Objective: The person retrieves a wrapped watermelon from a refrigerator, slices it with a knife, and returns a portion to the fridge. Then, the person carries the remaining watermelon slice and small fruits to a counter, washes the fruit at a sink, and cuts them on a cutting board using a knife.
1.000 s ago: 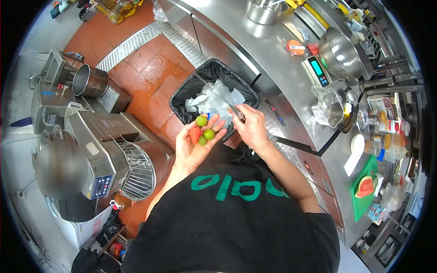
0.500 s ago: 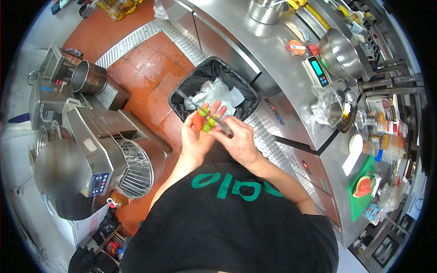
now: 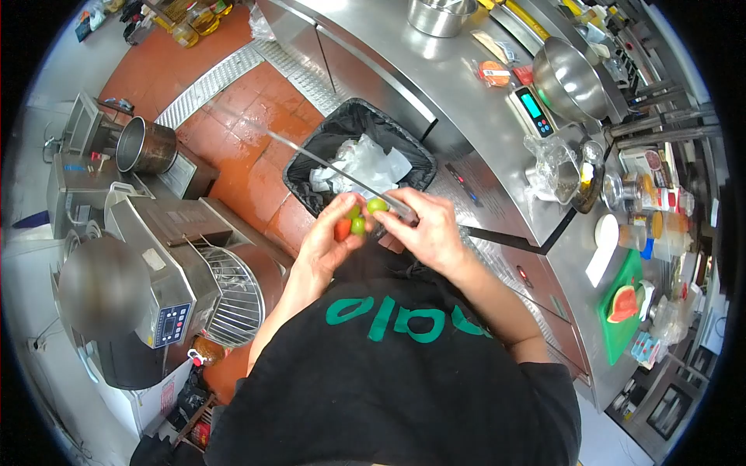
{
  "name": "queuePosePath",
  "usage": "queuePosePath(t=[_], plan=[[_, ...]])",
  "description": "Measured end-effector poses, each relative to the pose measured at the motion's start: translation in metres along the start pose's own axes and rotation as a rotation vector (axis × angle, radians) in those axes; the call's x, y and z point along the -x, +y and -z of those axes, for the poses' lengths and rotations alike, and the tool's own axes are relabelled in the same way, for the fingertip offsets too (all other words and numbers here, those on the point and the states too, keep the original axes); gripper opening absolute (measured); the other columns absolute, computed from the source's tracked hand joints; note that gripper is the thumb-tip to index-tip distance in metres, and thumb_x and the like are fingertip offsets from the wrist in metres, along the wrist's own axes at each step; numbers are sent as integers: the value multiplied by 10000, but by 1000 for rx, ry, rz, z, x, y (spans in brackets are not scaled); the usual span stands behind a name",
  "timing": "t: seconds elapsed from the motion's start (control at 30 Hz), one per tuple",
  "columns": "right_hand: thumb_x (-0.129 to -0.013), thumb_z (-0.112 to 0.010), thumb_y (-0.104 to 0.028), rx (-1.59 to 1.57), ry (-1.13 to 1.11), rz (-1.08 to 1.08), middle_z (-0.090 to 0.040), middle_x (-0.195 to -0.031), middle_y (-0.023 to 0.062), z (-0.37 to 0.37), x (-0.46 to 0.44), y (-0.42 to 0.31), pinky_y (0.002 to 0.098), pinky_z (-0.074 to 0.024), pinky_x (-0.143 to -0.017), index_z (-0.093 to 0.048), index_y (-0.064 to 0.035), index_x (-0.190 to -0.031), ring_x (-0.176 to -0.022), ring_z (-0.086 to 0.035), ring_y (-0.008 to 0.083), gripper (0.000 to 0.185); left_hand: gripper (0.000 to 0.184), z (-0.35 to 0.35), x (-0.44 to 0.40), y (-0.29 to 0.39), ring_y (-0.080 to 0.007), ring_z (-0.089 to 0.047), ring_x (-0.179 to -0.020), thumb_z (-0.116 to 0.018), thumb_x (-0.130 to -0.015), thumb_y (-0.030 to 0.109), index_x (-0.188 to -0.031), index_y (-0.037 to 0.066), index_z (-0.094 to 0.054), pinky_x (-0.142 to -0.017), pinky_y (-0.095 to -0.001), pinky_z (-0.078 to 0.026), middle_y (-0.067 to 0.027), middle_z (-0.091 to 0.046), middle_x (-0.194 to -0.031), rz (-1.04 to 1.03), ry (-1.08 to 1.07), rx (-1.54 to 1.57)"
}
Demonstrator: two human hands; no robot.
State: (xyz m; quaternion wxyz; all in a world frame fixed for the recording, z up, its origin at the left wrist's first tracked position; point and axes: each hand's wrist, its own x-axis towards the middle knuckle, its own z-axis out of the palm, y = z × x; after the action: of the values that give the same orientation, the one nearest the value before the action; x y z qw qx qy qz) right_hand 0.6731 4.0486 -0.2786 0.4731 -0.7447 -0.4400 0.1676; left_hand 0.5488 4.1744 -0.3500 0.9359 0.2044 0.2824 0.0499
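Note:
My left hand (image 3: 322, 237) is cupped round a red strawberry-like fruit (image 3: 343, 229) and small green fruits (image 3: 357, 225). A knife (image 3: 334, 169) is gripped at its handle in my right hand (image 3: 431, 229), its long blade pointing up and left across the bin. One green fruit (image 3: 377, 205) sits at the right hand's fingertips, beside the blade. Both hands are close together, in front of the black-lined bin (image 3: 299, 167), which holds crumpled clear plastic (image 3: 364, 165).
On the steel counter (image 3: 497, 147) at the right are a scale (image 3: 531, 111), a steel bowl (image 3: 571, 78) and a green board (image 3: 614, 334) with a watermelon piece (image 3: 623, 304). A caged mixer (image 3: 233, 295) stands at the left, and a pot (image 3: 146, 145) behind it.
The knife blade has swung out to point up and left. My left fingers have curled in round the fruits, and one green fruit has moved right, to my right fingertips.

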Motion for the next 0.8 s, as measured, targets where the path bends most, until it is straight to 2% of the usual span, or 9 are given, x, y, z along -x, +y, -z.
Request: queuePosePath(t=[0.03, 0.1, 0.2, 0.33, 0.4, 0.5, 0.53, 0.67, 0.8], plan=[[-728, -692, -144, 43, -104, -41, -632, -756, 119, 9, -6, -1, 296, -483, -554, -612, -12, -935, -616, -630, 207, 259, 204, -4, 6, 1, -144, -567, -689, -588, -853, 240, -969, 78, -547, -434, -179, -351, -73, -592, -841, 29, -122, -29], [-732, -688, -162, 109, -194, 69, -636, -776, 122, 15, -11, 9, 304, -488, -578, -609, -6, -948, -646, -628, 238, 277, 180, -16, 12, 2, -141, -579, -700, -609, -839, 182, -960, 60, -557, -437, -179, -358, -94, -610, -851, 34, -111, -167], [-746, -674, -167, 66, -307, 62, -639, -802, 121, 14, -10, 7, 314, -491, -600, -610, -7, -956, -672, -625, 256, 272, 184, -6, 5, -2, -137, -588, -721, -628, -820, 140, -958, 37, -561, -435, -180, -361, -103, -620, -876, 84, 2, -257], [-742, -677, -141, 45, -283, 56, -637, -820, 122, 4, -3, 8, 312, -492, -605, -613, -4, -935, -670, -626, 252, 246, 157, -11, 13, 0, -129, -588, -719, -611, -826, 117, -948, 32, -563, -431, -179, -360, -88, -621, -846, 68, -47, -184], [-722, -684, -104, 38, -9, 104, -630, -804, 115, -2, 3, 7, 317, -495, -592, -606, -11, -942, -671, -625, 255, 252, 132, -15, 15, 1, -130, -588, -725, -593, -826, 87, -945, 38, -562, -435, -178, -360, -79, -621, -845, 22, -17, -91], [-693, -694, -80, 241, 35, 143, -611, -765, 101, 0, 12, 11, 329, -496, -564, -588, -32, -980, -652, -618, 259, 310, 162, -10, 14, -2, -133, -587, -738, -587, -820, 81, -973, 36, -558, -444, -184, -360, -84, -617, -867, -49, 42, -59], [-665, -716, -121, 330, -6, 239, -587, -733, 95, 2, 15, 14, 342, -491, -535, -565, -39, -1019, -625, -609, 260, 394, 216, -5, 11, -2, -136, -577, -737, -597, -810, 86, -1013, 30, -551, -462, -197, -365, -95, -608, -914, -47, 3, -85], [-620, -744, -198, 413, -14, 319, -556, -708, 88, 2, 18, 15, 337, -481, -524, -556, -4, -1012, -599, -595, 242, 476, 249, -13, 13, -1, -131, -549, -724, -604, -806, 96, -1037, 21, -551, -488, -209, -370, -136, -597, -987, -141, -16, -40], [-604, -749, -175, 420, -29, 315, -535, -697, 79, 3, 15, 15, 332, -476, -524, -557, -2, -1014, -596, -583, 232, 484, 263, -13, 9, -3, -125, -540, -724, -609, -808, 112, -1049, 20, -552, -489, -207, -368, -135, -594, -988, -229, -29, -139]])
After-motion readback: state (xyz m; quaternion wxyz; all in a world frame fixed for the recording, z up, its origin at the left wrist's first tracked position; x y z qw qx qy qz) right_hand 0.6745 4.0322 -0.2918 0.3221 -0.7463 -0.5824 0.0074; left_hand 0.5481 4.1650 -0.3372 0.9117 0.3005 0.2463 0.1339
